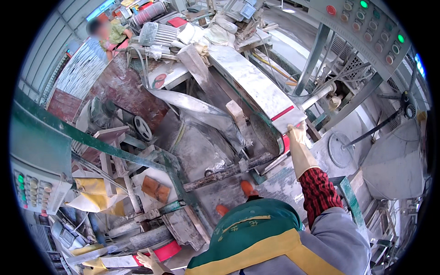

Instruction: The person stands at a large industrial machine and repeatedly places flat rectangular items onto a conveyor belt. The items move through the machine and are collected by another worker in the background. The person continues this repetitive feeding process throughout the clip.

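Observation:
My right hand [297, 133], in a pale cream glove, reaches forward to the near end of a long white stone slab [256, 78]. Its fingers close on the slab's end edge, though the underside of the grip is hidden. A red band [282, 113] crosses the slab near that end, and more red shows below it. At the lower left, my left hand [147, 261] wears a similar glove, its fingers spread. It is at a second pale strip [120, 261] with a red band [167, 250] beside it; whether it touches either is unclear.
Control panels with lit buttons stand at the upper right [362, 32] and left [39, 188]. A green rail [110, 149] crosses the left side. A handwheel [142, 128] and a rough beam [229, 172] lie ahead. Another person [117, 36] is at the far left.

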Demonstrator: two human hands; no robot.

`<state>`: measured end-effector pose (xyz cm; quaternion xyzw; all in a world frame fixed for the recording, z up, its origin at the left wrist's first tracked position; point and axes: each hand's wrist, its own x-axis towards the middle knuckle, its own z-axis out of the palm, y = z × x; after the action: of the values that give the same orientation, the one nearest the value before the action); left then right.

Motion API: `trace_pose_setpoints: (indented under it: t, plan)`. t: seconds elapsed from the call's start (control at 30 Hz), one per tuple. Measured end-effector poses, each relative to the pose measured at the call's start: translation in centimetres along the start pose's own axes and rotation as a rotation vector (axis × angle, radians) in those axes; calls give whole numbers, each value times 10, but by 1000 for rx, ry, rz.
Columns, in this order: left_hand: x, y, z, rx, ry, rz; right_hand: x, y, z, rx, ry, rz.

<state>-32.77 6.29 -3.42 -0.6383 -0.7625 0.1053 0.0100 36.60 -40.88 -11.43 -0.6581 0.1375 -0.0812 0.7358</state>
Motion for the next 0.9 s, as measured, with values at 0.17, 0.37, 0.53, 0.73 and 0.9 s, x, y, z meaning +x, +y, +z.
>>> trace_pose_setpoints:
  t: [0.17, 0.37, 0.53, 0.73, 0.9]
  plan:
    - [8, -12, 29, 2, 90, -39, -7, -31, 21, 17, 81, 178]
    - [-6, 14, 10, -5, 22, -28, 13, 2, 10, -16, 58, 35]
    - [-10, -2, 25, 33, 66, -25, -18, -55, 21, -404, -101, 180]
    - [-28, 16, 14, 0, 82, -21, -20, -62, 25, -521, -132, 252]
    - [-36, 22, 7, -35, 101, -6, -11, -55, 22, -686, -124, 292]
